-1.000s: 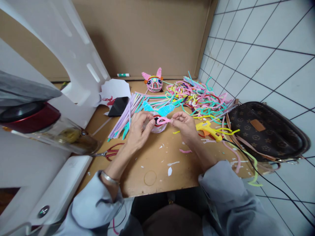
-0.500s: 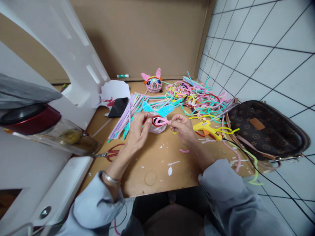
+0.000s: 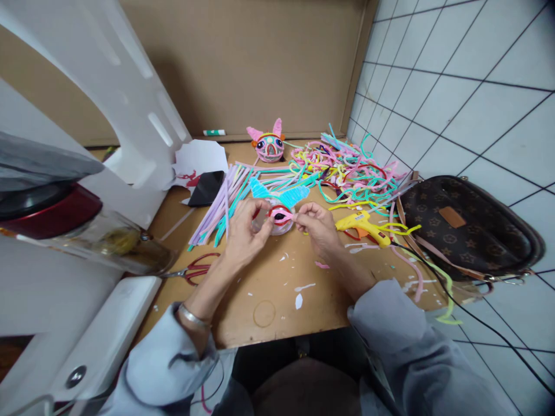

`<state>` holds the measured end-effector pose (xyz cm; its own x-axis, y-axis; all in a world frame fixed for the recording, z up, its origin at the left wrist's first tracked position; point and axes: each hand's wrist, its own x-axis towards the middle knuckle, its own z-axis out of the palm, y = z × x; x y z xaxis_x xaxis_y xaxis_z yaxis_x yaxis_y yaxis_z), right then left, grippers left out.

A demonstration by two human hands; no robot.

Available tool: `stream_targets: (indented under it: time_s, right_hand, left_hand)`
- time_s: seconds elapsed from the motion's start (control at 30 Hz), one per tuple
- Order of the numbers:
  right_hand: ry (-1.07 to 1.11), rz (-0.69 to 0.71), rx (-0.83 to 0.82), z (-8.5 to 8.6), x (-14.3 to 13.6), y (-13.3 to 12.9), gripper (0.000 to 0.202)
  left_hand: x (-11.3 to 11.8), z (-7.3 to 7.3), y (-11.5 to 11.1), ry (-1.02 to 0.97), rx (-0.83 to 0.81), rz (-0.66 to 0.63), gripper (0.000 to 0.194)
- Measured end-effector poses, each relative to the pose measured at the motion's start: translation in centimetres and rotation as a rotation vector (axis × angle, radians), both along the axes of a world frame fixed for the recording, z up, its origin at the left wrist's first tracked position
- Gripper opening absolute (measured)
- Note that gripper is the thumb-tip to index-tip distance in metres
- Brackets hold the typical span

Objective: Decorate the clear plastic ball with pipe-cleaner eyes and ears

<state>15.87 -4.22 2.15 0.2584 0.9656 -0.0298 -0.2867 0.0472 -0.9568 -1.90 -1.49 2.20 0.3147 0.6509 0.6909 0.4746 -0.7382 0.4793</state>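
Observation:
Both of my hands meet over a small clear, round craft head with blue pipe-cleaner ears point(image 3: 281, 193), which rests on the table. Between them a pink pipe cleaner point(image 3: 284, 213) is bent into a pointed loop in front of a red and black part of the head. My right hand point(image 3: 316, 228) pinches the joined right end of this loop. On the other side, my left hand point(image 3: 247, 231) is closed, its thumb at the loop's left end; its index finger lies by the head. Partly hidden by my fingers is the head's front.
Behind stands a similar head with pink ears point(image 3: 269, 148). Straight pipe cleaners point(image 3: 221, 202) and a tangled pile point(image 3: 351, 170) lie around. A yellow glue gun point(image 3: 364, 227), handbag point(image 3: 470, 225), red-handled scissors point(image 3: 197, 268), phone point(image 3: 207, 189) and clear jar point(image 3: 125, 245) are near.
The pink loop has become narrower and more pointed, and its left end now meets my left thumb. My left thumb has moved slightly right and down.

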Motion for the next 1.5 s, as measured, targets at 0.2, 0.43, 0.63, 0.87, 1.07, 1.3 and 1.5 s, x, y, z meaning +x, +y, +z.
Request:
stream_targets:
  time_s: [0.2, 0.43, 0.63, 0.87, 1.07, 1.3, 1.5]
  right_hand:
    - [-0.039, 0.008, 0.031, 0.1, 0.0, 0.0, 0.021]
    - [-0.165, 0.017, 0.097, 0.2, -0.1, -0.3, 0.010]
    - [-0.255, -0.025, 0.181, -0.4, 0.0, 0.0, 0.014]
    - [-0.194, 0.011, 0.112, -0.8, 0.0, 0.5, 0.015]
    - [-0.046, 0.022, 0.043, -0.5, 0.1, 0.5, 0.016]
    - [-0.083, -0.009, 0.069, -0.5, 0.1, 0.4, 0.016]
    - [-0.107, -0.016, 0.081, -0.5, 0.1, 0.5, 0.022]
  left_hand:
    - [0.2, 0.3, -0.3, 0.039, 0.035, 0.015, 0.009]
    - [0.2, 0.5, -0.4, 0.040, 0.069, 0.021, 0.009]
    - [0.1, 0.9, -0.5, 0.050, 0.051, 0.005, 0.012]
    - [-0.1, 1.2, -0.5, 0.077, 0.040, -0.039, 0.016]
    - [-0.4, 1.3, -0.4, 0.112, 0.036, -0.094, 0.021]
    - [-0.4, 1.0, -0.3, 0.120, 0.061, -0.098, 0.023]
    - [-0.3, 1.1, -0.4, 0.111, 0.054, -0.082, 0.019]
